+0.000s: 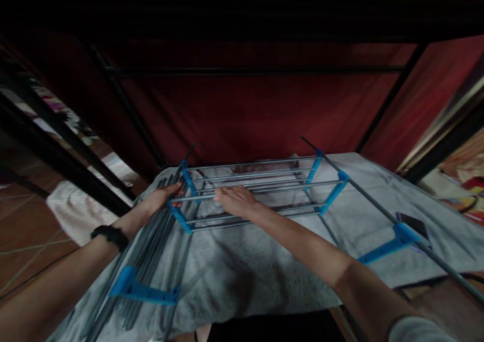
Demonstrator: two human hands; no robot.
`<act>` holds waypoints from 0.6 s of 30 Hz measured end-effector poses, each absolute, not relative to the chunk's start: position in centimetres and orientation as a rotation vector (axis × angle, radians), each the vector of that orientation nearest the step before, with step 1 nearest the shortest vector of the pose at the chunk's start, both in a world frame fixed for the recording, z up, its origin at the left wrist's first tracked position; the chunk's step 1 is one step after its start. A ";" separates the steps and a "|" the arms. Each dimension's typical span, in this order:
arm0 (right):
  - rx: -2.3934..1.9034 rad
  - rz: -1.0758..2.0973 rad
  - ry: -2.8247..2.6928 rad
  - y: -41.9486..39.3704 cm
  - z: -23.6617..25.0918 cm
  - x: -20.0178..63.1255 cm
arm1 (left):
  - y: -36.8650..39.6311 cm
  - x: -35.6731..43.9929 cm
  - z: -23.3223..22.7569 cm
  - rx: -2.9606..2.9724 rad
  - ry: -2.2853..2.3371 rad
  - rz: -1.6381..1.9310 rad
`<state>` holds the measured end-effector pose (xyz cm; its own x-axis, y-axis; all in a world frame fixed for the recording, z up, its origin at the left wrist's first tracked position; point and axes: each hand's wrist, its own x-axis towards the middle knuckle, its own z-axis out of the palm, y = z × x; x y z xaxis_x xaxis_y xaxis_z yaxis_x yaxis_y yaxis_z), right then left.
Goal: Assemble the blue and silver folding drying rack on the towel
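We see a grey-rod rack with blue connectors; our left hand curls around its left end, right hand pressed flat on the rods.

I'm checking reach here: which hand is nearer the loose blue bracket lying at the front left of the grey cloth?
Left. The left hand grips the rack's left end, up from the bracket. The right hand rests on the rack's middle bars, farther right.

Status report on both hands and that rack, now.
Left hand at the rack left end. Right hand flat on its rods. Loose rods beside it on grey cloth.
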<state>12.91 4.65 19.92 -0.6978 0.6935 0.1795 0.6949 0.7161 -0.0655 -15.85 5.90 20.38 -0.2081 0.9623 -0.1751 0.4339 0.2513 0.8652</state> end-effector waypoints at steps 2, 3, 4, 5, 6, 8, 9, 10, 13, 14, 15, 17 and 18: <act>-1.127 -0.040 -2.714 4.4 19.8 12.9 | 5.8 -16.0 20.4 1.255 1.732 0.873; -1.130 -0.056 -2.699 4.3 19.7 12.8 | 5.8 -16.1 20.4 1.260 1.714 0.861; -1.135 -0.072 -2.680 4.1 19.6 12.8 | 5.7 -16.1 20.4 1.273 1.703 0.850; -1.141 -0.083 -2.665 4.0 19.6 12.7 | 5.5 -16.1 20.5 1.291 1.702 0.839; -1.152 -0.086 -2.658 3.9 19.5 12.7 | 5.4 -16.1 20.6 1.315 1.709 0.823; -1.182 -0.065 -2.665 3.9 19.6 12.5 | 5.2 -15.8 20.9 1.353 1.741 0.799; -1.201 -0.044 -2.674 4.0 19.7 12.5 | 5.1 -15.6 21.1 1.365 1.756 0.796; -1.211 -0.019 -2.686 4.0 19.7 12.4 | 5.1 -15.4 21.2 1.373 1.770 0.795; -1.227 0.019 -2.699 4.3 19.9 12.3 | 4.9 -14.9 21.8 1.373 1.800 0.796; -1.230 0.019 -2.701 4.3 20.0 12.3 | 4.9 -14.8 21.9 1.378 1.812 0.789; -1.232 0.016 -2.702 4.3 20.0 12.3 | 4.8 -14.7 22.0 1.383 1.828 0.781; -1.227 0.013 -2.708 4.4 20.1 12.3 | 4.8 -14.5 22.2 1.387 1.862 0.769; -1.219 0.014 -2.711 4.4 20.1 12.3 | 4.8 -14.4 22.3 1.386 1.875 0.766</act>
<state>12.33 4.36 20.13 -0.6519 0.7435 0.1492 0.7420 0.6660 -0.0772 -14.45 4.75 22.27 -0.2073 0.9630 -0.1721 0.5667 0.2616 0.7813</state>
